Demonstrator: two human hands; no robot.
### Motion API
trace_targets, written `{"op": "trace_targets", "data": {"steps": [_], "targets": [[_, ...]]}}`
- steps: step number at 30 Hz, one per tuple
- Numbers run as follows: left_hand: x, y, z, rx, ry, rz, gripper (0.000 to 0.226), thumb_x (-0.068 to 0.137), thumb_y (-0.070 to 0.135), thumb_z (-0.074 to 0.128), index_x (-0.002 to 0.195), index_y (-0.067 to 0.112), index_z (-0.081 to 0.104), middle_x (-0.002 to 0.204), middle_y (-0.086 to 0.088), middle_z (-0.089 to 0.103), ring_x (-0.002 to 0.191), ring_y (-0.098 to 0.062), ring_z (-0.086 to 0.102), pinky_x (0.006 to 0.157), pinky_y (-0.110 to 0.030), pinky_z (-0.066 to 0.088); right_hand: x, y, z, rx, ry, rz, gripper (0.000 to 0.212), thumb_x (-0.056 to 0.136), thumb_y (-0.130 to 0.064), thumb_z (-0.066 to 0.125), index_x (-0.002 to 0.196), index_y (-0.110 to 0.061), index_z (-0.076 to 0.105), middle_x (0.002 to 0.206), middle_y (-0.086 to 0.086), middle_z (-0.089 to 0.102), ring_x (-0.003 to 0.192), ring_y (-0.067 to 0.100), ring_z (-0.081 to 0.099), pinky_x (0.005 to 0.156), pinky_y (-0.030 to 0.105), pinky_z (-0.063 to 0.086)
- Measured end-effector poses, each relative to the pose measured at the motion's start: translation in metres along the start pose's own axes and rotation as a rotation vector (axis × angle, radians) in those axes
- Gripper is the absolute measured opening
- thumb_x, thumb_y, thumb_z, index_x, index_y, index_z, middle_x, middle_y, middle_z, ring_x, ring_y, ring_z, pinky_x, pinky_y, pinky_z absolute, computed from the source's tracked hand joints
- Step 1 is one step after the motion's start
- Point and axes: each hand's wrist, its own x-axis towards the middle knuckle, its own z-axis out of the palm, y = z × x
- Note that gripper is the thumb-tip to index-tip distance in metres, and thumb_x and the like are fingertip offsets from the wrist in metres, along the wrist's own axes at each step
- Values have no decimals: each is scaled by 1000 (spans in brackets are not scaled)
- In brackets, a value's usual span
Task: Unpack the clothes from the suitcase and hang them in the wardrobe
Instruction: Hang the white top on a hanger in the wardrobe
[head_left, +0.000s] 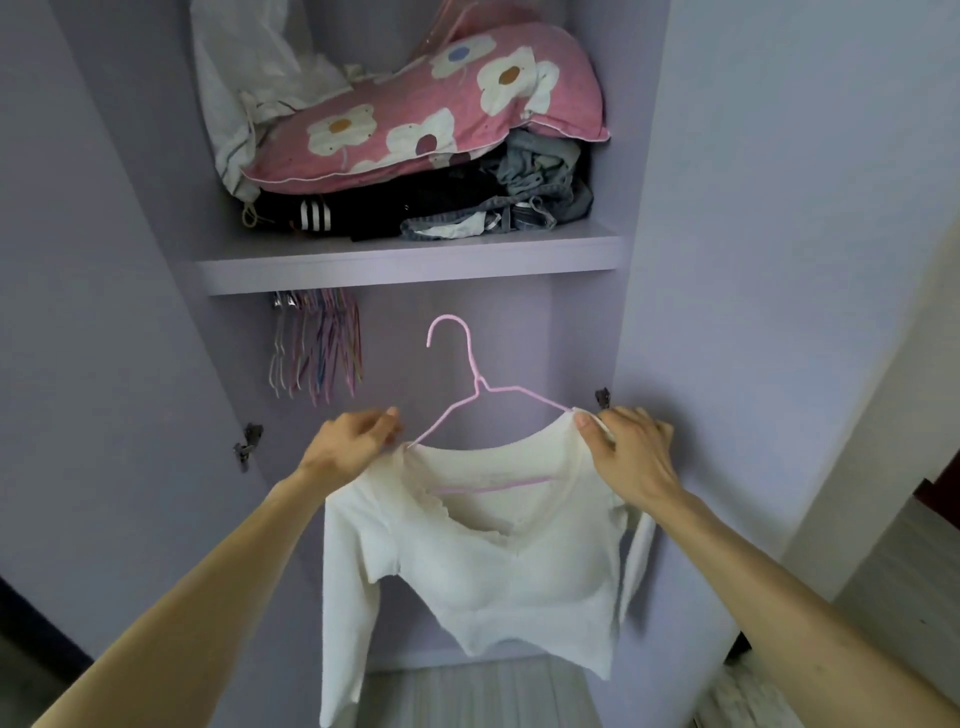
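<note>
- Here, both hands hold a white long-sleeved top (478, 571) up in front of the open lilac wardrobe (130, 260), below its shelf (405, 260).
- The top is draped on a pink wire hanger (478, 383); the hook stands free in the air, touching nothing.
- Left hand (353, 441): grip closed on the top's shoulder at the hanger's end — on fabric alone or wire too, I cannot tell.
- Right hand (631, 452): thumb and fingers pinch the other shoulder's edge where the wire meets it.
- A bunch of empty hangers (317, 353) hangs under the shelf, left of the pink hook.
- On the shelf lie a pink floral pillow (426, 109), dark folded clothes (363, 208) and crumpled jeans (535, 192) — the pillow on top.
</note>
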Motion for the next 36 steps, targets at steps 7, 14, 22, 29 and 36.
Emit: {"op": "trace_targets", "data": {"steps": [7,14,22,29,36], "targets": [[-21,-27,7,-54,114,-84,57,99,57,37,71,10,52,69,-2,54,67,-15,48,62,-28,37,12,12,-5,25,83,23,45,94,-58,26,58,-31,30,67,-12,42,86,26,55,80,34,27],[-14,-37,-1,-18,106,-192,49,104,50,31,105,14,63,100,-9,64,100,-31,58,83,-38,42,11,4,11,63,141,-28,45,91,-60,25,59,-30,32,67,-9,45,80,27,54,79,34,27],[-1,-6,-2,118,-15,60,29,95,55,54,96,32,72,89,3,71,90,-21,64,73,-26,47,20,3,19,63,131,1,51,91,-61,24,63,-25,45,71,-4,55,84,27,56,79,35,28],[14,24,-4,127,66,146,26,100,51,46,98,34,65,86,2,69,84,-24,64,74,-35,49,16,11,13,120,140,14,57,92,-60,26,80,-17,62,77,-9,53,88,24,56,85,38,35],[11,89,19,52,-36,273,40,95,55,54,125,30,59,118,11,67,110,-11,60,97,-30,46,3,0,18,221,117,64,45,93,-60,26,65,-28,43,69,-11,46,80,18,50,84,35,32]]}}
